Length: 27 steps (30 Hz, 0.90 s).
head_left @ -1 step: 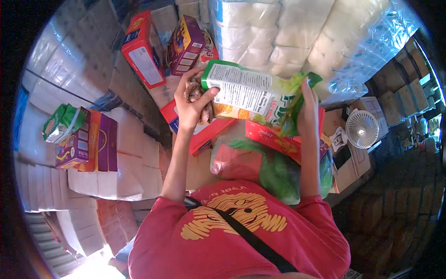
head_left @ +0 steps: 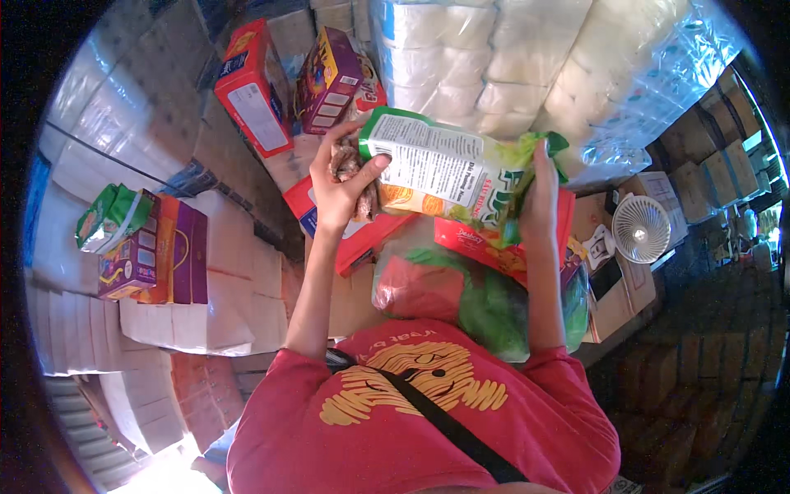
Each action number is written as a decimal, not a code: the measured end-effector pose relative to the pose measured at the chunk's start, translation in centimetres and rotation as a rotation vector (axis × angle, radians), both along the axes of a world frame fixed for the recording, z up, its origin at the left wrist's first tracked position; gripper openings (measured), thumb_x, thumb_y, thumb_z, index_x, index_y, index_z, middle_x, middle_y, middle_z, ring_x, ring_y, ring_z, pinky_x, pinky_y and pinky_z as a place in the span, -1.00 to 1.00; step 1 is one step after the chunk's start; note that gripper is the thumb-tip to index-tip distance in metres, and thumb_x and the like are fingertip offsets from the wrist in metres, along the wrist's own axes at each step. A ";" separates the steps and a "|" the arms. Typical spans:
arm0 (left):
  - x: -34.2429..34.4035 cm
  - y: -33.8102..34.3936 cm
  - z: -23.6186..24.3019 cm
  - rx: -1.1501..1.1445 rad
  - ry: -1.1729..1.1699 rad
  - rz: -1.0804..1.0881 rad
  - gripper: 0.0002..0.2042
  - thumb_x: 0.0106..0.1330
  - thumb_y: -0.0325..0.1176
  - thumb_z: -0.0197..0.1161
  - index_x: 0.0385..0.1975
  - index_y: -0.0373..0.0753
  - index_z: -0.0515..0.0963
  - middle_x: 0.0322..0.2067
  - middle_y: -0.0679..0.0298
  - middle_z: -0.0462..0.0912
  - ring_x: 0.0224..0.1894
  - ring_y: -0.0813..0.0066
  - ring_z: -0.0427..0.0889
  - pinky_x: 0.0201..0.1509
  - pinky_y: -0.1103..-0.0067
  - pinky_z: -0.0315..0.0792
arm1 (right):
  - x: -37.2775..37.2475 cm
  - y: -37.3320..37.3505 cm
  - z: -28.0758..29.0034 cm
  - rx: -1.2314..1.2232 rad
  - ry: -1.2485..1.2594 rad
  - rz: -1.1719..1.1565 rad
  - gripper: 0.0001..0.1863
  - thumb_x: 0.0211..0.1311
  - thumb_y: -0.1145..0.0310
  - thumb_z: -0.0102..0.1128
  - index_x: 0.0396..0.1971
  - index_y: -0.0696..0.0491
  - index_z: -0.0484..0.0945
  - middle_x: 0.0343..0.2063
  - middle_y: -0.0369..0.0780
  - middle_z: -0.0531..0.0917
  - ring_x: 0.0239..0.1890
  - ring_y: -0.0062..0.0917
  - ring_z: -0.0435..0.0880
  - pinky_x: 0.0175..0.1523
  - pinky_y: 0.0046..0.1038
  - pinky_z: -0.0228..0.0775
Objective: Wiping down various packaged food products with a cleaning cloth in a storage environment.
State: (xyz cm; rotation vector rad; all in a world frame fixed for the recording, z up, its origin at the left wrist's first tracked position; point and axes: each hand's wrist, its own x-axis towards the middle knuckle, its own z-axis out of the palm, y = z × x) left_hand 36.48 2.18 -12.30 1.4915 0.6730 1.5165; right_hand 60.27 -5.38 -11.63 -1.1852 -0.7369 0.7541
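Note:
Both my hands hold a green and yellow food packet (head_left: 428, 160) up in front of me, with its white label panel facing me and round orange pieces pictured along its lower edge. My left hand (head_left: 341, 185) grips the left end, thumb across the front. Beside those fingers is something brown and lumpy (head_left: 364, 202); whether it belongs to the packet I cannot tell. My right hand (head_left: 539, 198) is closed on the right end, its fingers partly hidden behind. Below the packet lie a red box (head_left: 469, 239) and a clear plastic bag (head_left: 494, 317) with red and green contents.
A red box (head_left: 255, 99) and a purple box (head_left: 329, 82) stand at the back left. Plastic-wrapped white bundles (head_left: 485, 58) are stacked behind. More packages (head_left: 132, 255) sit on white stacks at the left. A white fan (head_left: 642, 230) stands at the right by cardboard boxes.
The packet's right end has flattened out a little, showing more of its front. My right hand has shifted slightly; my left hand keeps its place.

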 end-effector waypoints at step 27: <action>6.4 -5.6 7.3 0.509 0.438 0.229 -0.58 -0.16 -0.31 0.32 -0.19 -0.08 0.45 -0.32 0.07 0.48 -0.34 0.10 0.55 -0.29 0.31 0.46 | -3.9 1.7 -0.1 0.414 -0.915 -0.553 -0.56 0.36 0.19 -0.20 -0.68 0.13 0.35 -0.75 -0.31 0.34 -0.67 -0.62 0.28 -0.54 -0.49 0.08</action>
